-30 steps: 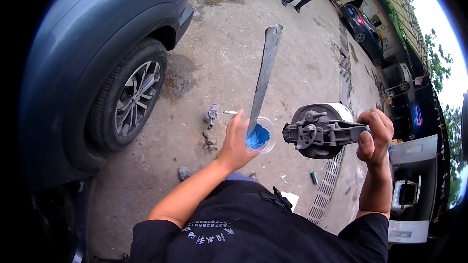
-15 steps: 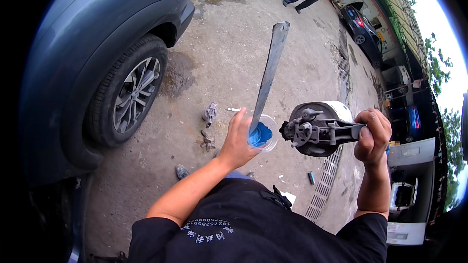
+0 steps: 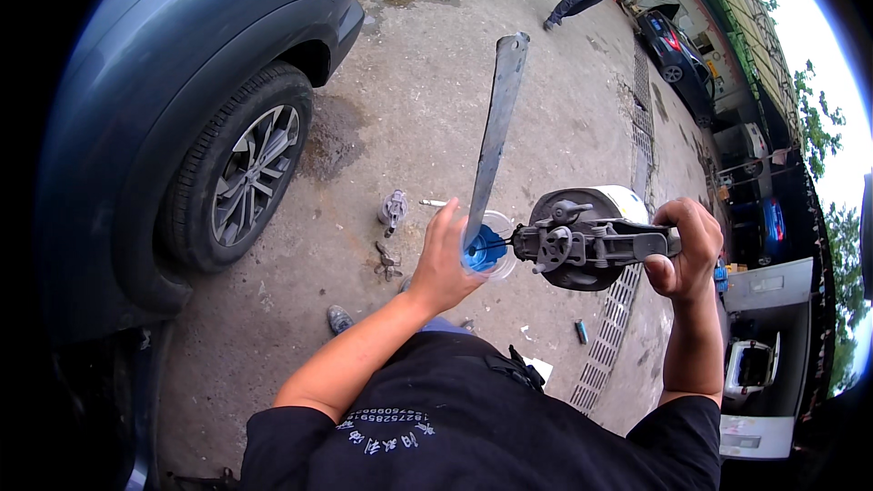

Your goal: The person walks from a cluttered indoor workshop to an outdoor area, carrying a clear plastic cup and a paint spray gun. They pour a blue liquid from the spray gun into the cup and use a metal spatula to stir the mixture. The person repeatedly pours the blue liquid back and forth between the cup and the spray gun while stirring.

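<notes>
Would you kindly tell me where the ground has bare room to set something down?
Mostly bare concrete shows between the car wheel and the metal strip, and between it and the drain grate. It is crowded around the cup, gripped by the left hand: the grey tool in the right hand is close, and small objects lie leftward.

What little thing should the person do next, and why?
Probably hold the clear cup steady in the left hand, mouth near the tip of the spray gun: thin dark streaks seem to run from that tip toward the blue paint, so moving away might spill some.
</notes>
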Demonstrator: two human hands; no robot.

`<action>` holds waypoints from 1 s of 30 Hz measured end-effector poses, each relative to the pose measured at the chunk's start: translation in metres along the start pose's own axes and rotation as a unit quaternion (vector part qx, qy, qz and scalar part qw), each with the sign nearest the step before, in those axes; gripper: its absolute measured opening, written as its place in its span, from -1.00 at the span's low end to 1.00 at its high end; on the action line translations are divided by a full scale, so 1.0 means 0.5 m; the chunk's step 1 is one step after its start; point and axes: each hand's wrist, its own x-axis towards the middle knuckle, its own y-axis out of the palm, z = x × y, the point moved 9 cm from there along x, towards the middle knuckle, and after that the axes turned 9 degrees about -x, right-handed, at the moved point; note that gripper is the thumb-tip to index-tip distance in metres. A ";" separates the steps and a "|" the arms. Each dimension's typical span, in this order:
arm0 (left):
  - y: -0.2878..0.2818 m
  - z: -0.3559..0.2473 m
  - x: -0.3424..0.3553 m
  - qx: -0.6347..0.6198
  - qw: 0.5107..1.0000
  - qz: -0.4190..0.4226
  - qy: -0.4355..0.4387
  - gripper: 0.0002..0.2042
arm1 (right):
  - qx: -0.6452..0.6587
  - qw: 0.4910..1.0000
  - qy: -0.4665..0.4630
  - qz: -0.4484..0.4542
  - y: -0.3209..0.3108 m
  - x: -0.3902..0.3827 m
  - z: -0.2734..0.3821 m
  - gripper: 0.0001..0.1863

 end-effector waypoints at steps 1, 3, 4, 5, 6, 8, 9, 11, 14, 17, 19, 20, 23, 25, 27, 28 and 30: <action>0.000 -0.001 -0.001 0.000 1.000 0.000 -0.001 -0.17 | -0.001 1.000 0.000 -0.001 0.001 -0.002 -0.001 -0.27; 0.001 -0.001 -0.003 0.001 1.000 0.002 -0.004 -0.18 | -0.007 1.000 -0.003 -0.004 0.003 -0.008 -0.004 -0.25; 0.002 -0.002 -0.003 0.001 1.000 0.004 -0.007 -0.18 | -0.009 1.000 -0.005 -0.005 0.002 -0.009 -0.006 -0.25; 0.004 -0.003 -0.002 0.002 1.000 0.006 -0.009 -0.18 | -0.010 1.000 -0.008 -0.007 0.001 -0.009 -0.007 -0.25; 0.005 -0.004 -0.002 0.004 1.000 0.007 -0.009 -0.18 | -0.011 1.000 -0.011 -0.008 -0.001 -0.009 -0.008 -0.26; 0.006 -0.002 -0.002 0.008 1.000 0.010 -0.010 -0.18 | -0.008 1.000 -0.012 -0.011 -0.001 -0.008 -0.006 -0.27; 0.006 -0.001 -0.002 0.007 1.000 0.011 -0.012 -0.18 | -0.005 1.000 -0.009 -0.011 -0.001 -0.007 -0.005 -0.28; 0.006 0.001 -0.003 0.006 1.000 0.012 -0.016 -0.18 | 0.001 1.000 -0.010 -0.006 0.001 -0.008 -0.005 -0.34; 0.007 0.001 -0.004 0.014 1.000 0.013 -0.018 -0.18 | 0.014 1.000 -0.015 0.004 0.002 -0.009 -0.006 -0.51; 0.009 0.004 -0.002 0.009 1.000 0.018 -0.023 -0.18 | 0.035 0.999 -0.010 0.001 0.003 -0.011 -0.010 -0.69; 0.009 0.005 -0.003 0.011 1.000 0.020 -0.022 -0.18 | 0.046 0.999 -0.004 0.000 0.004 -0.011 -0.009 -0.77; 0.009 0.005 -0.003 0.011 0.999 0.020 -0.021 -0.18 | 0.050 0.999 -0.001 -0.001 0.005 -0.011 -0.009 -0.78; 0.011 0.007 -0.001 0.012 0.999 0.026 -0.024 -0.18 | 0.054 0.999 0.004 -0.004 0.007 -0.014 -0.012 -0.78; 0.011 0.006 0.000 0.013 0.999 0.026 -0.023 -0.18 | 0.048 0.999 0.000 -0.006 0.008 -0.019 -0.016 -0.71; 0.011 0.005 0.001 0.013 0.999 0.025 -0.023 -0.17 | 0.034 0.999 -0.003 -0.001 0.011 -0.018 -0.015 -0.56; 0.012 0.005 0.000 0.012 0.999 0.025 -0.023 -0.17 | 0.026 1.000 -0.005 0.002 0.013 -0.019 -0.014 -0.49; 0.013 0.007 0.000 0.007 0.999 0.025 -0.021 -0.17 | 0.016 1.000 -0.003 -0.004 0.015 -0.022 -0.017 -0.36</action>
